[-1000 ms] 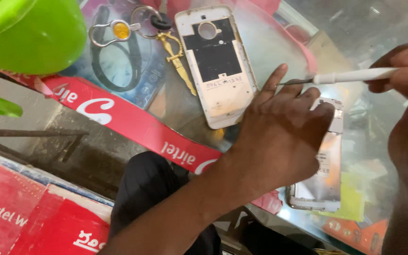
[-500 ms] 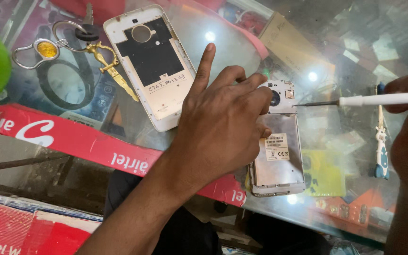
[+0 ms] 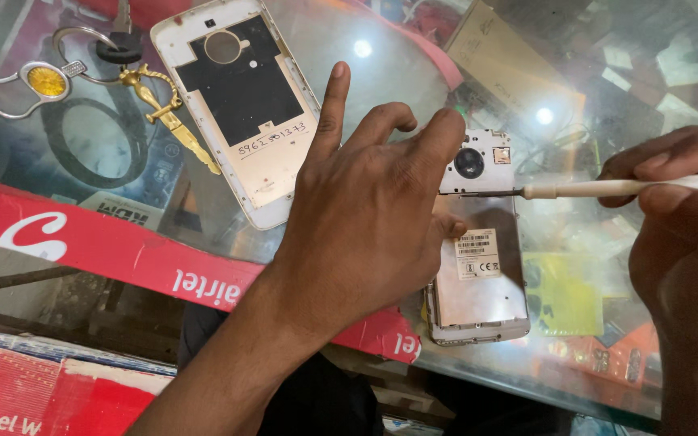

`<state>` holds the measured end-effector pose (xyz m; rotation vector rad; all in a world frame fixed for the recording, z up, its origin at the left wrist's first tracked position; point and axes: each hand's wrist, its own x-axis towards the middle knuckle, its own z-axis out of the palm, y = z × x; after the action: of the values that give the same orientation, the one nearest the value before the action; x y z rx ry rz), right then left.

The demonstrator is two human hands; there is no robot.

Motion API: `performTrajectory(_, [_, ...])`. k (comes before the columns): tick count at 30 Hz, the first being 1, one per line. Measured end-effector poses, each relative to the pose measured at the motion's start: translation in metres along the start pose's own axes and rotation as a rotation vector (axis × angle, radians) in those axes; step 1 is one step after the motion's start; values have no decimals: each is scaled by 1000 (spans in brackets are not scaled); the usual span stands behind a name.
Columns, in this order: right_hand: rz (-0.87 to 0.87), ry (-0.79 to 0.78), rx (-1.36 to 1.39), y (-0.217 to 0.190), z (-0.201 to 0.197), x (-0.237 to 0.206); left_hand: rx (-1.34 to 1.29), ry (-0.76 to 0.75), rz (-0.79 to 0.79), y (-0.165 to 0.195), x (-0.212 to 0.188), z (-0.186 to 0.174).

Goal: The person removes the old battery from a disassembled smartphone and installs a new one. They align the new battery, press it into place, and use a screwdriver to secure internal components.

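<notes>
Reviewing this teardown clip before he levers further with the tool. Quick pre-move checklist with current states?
1. Opened phone braced: ok, left hand presses on its left edge against the glass counter.
2. Tool grip: ok, right hand pinches the white screwdriver.
3. Tip placement: ok, tip sits at the seam under the camera module.
4. Left fingers out of the tip's path: not ok, a fingertip lies right beside the tip.
5. Removed back cover out of the way: ok, lying apart to the left, by the keys.
6. Screws out: cannot tell.

Detached phone back cover [image 3: 240, 105] on glass counter [image 3: 397, 73] — key bunch [image 3: 123, 77] beside it
</notes>
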<state>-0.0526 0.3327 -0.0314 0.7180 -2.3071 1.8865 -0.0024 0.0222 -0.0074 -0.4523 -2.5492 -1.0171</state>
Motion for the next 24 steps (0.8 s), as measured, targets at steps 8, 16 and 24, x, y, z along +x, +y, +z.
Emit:
performTrajectory(8, [27, 1, -41, -1, 16, 6, 37, -18, 38, -7, -2, 0])
performTrajectory(16, [21, -55, -35, 12, 11, 1, 37, -22, 57, -11, -2, 0])
performTrajectory(24, [38, -57, -50, 10, 15, 0, 26, -13, 60, -12, -3, 1])
